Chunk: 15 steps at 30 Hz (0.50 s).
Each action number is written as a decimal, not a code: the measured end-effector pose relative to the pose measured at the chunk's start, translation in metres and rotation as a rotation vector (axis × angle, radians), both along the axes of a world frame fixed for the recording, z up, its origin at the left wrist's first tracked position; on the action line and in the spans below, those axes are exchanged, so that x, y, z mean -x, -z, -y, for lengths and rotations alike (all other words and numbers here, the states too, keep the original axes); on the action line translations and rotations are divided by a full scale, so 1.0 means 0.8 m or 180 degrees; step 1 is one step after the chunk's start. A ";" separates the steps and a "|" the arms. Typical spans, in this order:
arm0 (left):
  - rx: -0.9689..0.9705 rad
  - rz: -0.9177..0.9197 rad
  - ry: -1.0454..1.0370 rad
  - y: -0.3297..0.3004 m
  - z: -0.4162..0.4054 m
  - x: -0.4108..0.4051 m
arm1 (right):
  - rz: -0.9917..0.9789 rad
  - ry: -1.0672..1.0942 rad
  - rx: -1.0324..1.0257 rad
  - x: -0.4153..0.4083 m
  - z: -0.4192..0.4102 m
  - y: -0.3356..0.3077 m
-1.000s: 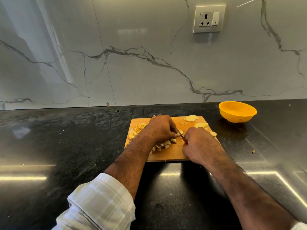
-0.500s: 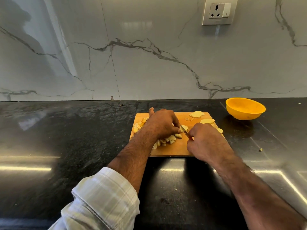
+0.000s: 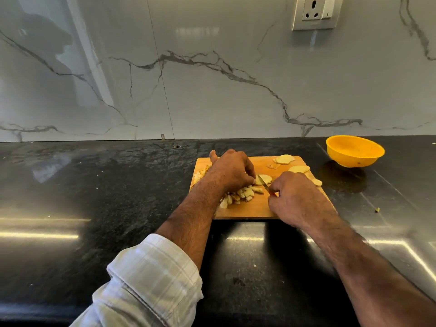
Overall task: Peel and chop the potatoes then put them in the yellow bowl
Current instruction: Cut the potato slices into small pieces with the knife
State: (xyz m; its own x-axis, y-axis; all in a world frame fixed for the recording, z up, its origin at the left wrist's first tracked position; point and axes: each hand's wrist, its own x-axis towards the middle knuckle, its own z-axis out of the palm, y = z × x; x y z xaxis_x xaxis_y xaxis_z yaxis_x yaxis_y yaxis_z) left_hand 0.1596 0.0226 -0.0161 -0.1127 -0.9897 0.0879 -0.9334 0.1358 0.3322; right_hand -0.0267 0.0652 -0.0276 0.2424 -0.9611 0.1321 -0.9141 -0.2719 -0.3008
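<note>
Right hand (image 3: 296, 199) is curled around a small knife (image 3: 263, 181), whose blade points up and to the left, away from the body, with its tip over a potato slice (image 3: 264, 178) near the middle of the cutting board (image 3: 250, 208). Left hand (image 3: 230, 171) arches over the board with its fingertips bent down, pinching the near-left edge of that same slice to pin it; the thumb sticks out toward the wall.

What the next cut turns on: the slice lies just beyond and to the left of the knife hand, between the two hands, and the blade runs slantwise across it close beside the holding fingertips. That gap looks narrow, so the fingers likely need to back off as cutting proceeds.

Chopped pieces (image 3: 238, 197) are heaped under and beside the left wrist. Uncut slices (image 3: 284, 159) wait at the board's far right corner, with more along its right edge. A yellow bowl (image 3: 355, 151) stands on the dark counter (image 3: 94, 197), well to the right of the board and nearer the knife hand; nothing shows inside it.
</note>
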 end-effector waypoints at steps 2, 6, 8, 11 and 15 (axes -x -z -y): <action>-0.0039 -0.0009 -0.0010 0.000 0.002 0.000 | -0.0047 0.0011 -0.0062 -0.006 -0.001 -0.001; -0.0070 -0.0031 -0.0013 0.002 0.003 -0.001 | -0.0023 -0.0017 0.0066 -0.003 0.000 0.005; -0.0074 -0.0079 -0.0028 0.003 0.002 -0.003 | 0.0327 -0.0003 0.0240 0.004 -0.001 0.004; -0.0102 -0.0130 -0.0048 0.004 0.003 -0.003 | 0.0420 -0.0048 0.0140 0.004 -0.002 0.003; -0.0068 -0.0167 -0.0070 0.008 0.008 -0.005 | 0.0108 -0.0030 -0.0049 -0.012 0.000 0.004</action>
State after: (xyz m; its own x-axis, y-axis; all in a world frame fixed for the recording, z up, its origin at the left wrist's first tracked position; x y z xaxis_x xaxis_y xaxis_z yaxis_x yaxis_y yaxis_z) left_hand 0.1640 0.0161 -0.0228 -0.0867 -0.9936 0.0719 -0.9173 0.1077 0.3834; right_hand -0.0173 0.0653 -0.0309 0.2471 -0.9608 0.1256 -0.9007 -0.2755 -0.3358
